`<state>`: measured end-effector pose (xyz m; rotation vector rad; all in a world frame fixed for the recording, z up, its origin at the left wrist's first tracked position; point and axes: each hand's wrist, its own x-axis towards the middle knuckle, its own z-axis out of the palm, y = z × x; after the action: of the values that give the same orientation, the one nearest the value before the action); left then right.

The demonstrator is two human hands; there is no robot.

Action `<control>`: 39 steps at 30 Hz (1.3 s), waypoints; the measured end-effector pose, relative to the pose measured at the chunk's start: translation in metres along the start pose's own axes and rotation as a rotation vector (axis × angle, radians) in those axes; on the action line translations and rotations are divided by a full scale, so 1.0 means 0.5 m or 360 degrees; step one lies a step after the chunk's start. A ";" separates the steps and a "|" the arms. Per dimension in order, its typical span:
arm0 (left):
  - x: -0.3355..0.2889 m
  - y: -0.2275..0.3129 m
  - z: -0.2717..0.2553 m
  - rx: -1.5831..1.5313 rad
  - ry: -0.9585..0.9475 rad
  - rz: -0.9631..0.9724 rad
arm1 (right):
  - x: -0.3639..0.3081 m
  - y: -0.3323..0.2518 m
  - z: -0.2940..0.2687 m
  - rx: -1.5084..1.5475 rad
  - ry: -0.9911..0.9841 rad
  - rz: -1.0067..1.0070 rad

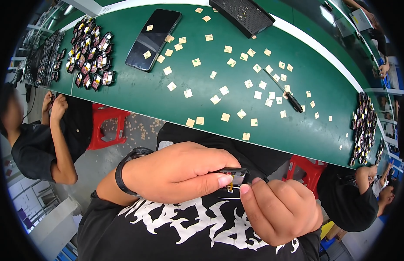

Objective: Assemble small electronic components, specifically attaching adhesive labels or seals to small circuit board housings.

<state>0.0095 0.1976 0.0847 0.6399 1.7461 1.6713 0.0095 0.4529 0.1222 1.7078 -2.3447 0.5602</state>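
Just in front of my chest, my left hand [184, 172] is closed on a small black-framed electronic device [240, 177]. Thumb and forefinger clamp its casing on edge; inside show a silvery part and a bit of yellow film. My right hand [282, 211] is beside the device's right end, fingers curled and thumb and forefinger tips close together at its edge. Whatever those fingertips pinch, if anything, is too small to make out. A black band circles my left wrist.
Small cream square stickers [188, 93] lie scattered over the green table [136, 89]. A screwdriver [293, 102], a dark smartphone [145, 50] and a black tray [254, 26] lie among them. Piles of similar devices [86, 56] stand left and right [363, 128]. People sit on both sides.
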 end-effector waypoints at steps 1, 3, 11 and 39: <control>0.001 0.005 0.002 0.0004 -0.0002 -0.0005 | -0.003 -0.001 -0.003 -0.0006 -0.0001 0.0004; 0.003 0.008 -0.004 -0.0222 -0.0098 -0.0199 | -0.002 0.001 -0.004 -0.0021 -0.0016 0.0011; 0.004 -0.009 0.007 -0.0181 0.0022 -0.0179 | -0.014 -0.033 -0.033 -0.0082 0.0027 0.0456; -0.066 0.001 -0.046 -0.0197 0.0824 -0.0107 | -0.848 0.353 -0.094 -0.1365 -0.0424 0.2366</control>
<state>0.0153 0.1580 0.0890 0.0867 1.9570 1.9998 -0.0249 0.8895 -0.0231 -0.4762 -2.9294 -0.5510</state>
